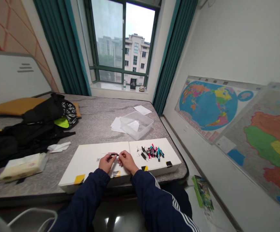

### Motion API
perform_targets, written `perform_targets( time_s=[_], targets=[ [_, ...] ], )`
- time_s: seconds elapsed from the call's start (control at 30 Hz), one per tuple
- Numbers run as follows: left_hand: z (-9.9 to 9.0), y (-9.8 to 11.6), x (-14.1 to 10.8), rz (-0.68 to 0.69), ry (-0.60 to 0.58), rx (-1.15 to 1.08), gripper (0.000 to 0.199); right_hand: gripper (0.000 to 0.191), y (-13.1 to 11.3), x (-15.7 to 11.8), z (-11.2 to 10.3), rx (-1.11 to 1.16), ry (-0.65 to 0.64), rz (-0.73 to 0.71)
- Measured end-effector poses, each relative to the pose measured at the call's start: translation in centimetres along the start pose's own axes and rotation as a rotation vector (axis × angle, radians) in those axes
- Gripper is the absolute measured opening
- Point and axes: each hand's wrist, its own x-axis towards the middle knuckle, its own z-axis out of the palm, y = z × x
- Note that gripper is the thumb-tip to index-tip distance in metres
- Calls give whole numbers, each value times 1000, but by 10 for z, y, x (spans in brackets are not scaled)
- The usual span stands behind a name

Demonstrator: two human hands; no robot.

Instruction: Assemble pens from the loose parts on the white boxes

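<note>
Dial centred on the hands, 12 o'clock toward the window.

Step in hand, as I judge it: close fingertip work on one slim dark pen-like piece point(114, 154), handled singly, apart from the rest. It is raised just over the white box point(82, 158), lying roughly along the 9–3 line.

Left hand point(106, 163): thumb and fingers pinch the piece, a thin end seeming to point to 9 o'clock. Right hand point(128, 161): fingertips drawn together at the 3 o'clock end, touching or almost so; cannot tell whether they grip that end or a separate small part. Neither hand is spread.

At 3 o'clock, on the second white box point(172, 153), lies a loose heap of pen parts point(153, 151) in black, red and teal, with tiny bits scattered on its 9 o'clock side; too small to identify. At 1 o'clock, beyond the boxes, a clear plastic bin point(144, 126); white papers point(117, 125) at 12. Tissue pack point(25, 166) at 9, well apart.

Next move, my estimate: calls for a steady left pinch and fine right-finger control, both kept in line with the piece's length — slim, probably smooth, so liable to roll or slip if the pinch loosens.
</note>
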Motion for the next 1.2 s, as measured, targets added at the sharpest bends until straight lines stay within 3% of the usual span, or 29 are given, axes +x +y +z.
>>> perform_targets(
  time_s=[0.6,0.8,0.97,1.2],
  targets=[
    [0,10,-2,-44,38,19,38,35,-5,-4,0,-49,-12,16],
    [1,7,-2,-43,82,30,36,27,-6,-6,2,-61,-18,-2],
    [0,10,-2,-58,47,-26,37,16,-3,-6,3,-136,-1,-54],
    [-1,11,-3,-66,42,-38,40,15,6,-4,2,-230,17,-76]
  ],
)
